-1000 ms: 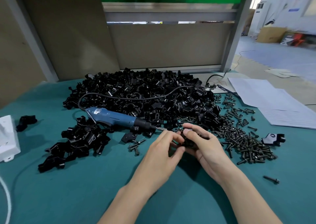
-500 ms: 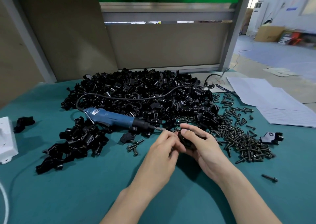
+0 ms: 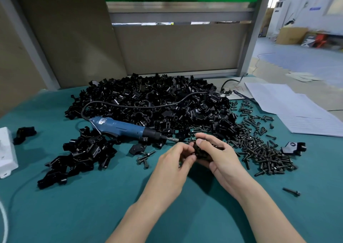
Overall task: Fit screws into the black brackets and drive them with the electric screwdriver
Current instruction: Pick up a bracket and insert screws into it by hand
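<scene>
My right hand (image 3: 220, 155) grips a small black bracket (image 3: 200, 150) just above the green table, fingers curled round it. My left hand (image 3: 176, 159) meets it from the left, fingertips pinching at the bracket's side; whether a screw sits between them is hidden. The blue electric screwdriver (image 3: 122, 129) lies on the table to the left, its bit pointing toward my hands. A big heap of black brackets (image 3: 148, 101) fills the table behind. Loose black screws (image 3: 259, 149) are spread to the right.
A smaller pile of brackets (image 3: 79, 153) lies at the left, with a white box (image 3: 6, 153) at the table's left edge. White paper sheets (image 3: 297, 109) lie at the far right. A lone bracket (image 3: 293, 147) and a single screw (image 3: 291, 191) lie right of my hands.
Both hands stay together on the bracket, with only small finger shifts. The camera has drifted slightly.
</scene>
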A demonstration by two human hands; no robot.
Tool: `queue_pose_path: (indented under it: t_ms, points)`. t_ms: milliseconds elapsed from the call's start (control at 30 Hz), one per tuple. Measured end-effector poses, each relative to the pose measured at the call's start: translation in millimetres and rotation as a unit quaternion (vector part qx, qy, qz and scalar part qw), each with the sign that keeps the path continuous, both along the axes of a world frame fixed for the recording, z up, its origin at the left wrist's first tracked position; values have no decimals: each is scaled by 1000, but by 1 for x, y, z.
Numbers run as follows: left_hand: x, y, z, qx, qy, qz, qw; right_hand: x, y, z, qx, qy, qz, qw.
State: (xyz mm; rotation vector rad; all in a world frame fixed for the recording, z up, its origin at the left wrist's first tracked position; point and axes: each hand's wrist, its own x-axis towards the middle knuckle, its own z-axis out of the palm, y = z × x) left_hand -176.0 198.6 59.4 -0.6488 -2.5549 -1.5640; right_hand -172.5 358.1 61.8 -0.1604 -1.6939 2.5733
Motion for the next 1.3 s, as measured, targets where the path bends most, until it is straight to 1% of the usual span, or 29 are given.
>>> queue_pose_path:
  t_ms: [100, 167, 233, 333, 433, 500, 600, 700, 800, 867, 933, 1000, 1133, 1300]
  points:
    - [1, -1, 2, 0, 2, -3, 1000, -1, 0, 0, 3, 1, 0, 1000]
    - [2, -1, 2, 20, -21, 14, 999, -1, -1, 1, 5, 1, -4, 1000]
    - [1, -2, 2, 18, -35, 29, 999, -1, -1, 1, 8, 3, -2, 1000]
    - [1, -1, 0, 8, -60, 20, 998, 1, -2, 1, 18, 3, 3, 1000]
    - [-1, 0, 0, 30, -77, 16, 996, 2, -3, 2, 23, -3, 2, 1000]
    - [-1, 0, 1, 21, -57, 14, 998, 1, -2, 2, 16, -6, 4, 1000]
    - [2, -1, 3, -17, 19, 2, 1000, 1, -1, 1, 7, -12, 10, 1000]
    - [5, -2, 4, -58, 88, -23, 994, 0, -1, 2, -5, -19, 11, 1000]
    - [7, -2, 4, -87, 122, -38, 988, -1, 0, 3, -14, -25, 12, 1000]
    - [8, -1, 4, -57, 110, -21, 992, -1, 0, 4, -15, -25, 12, 1000]
    - [7, -1, 5, -7, 59, 9, 998, 0, 1, 5, -16, -22, 14, 1000]
    - [5, -1, 4, 19, 14, 25, 999, 0, 1, 5, -22, -19, 14, 999]
    - [4, -3, 2, -13, -14, 28, 999, -1, 0, 5, -32, -11, 13, 999]
    - [2, -1, 4, 10, -13, 23, 1000, 0, -2, 5, -15, -17, 6, 1000]
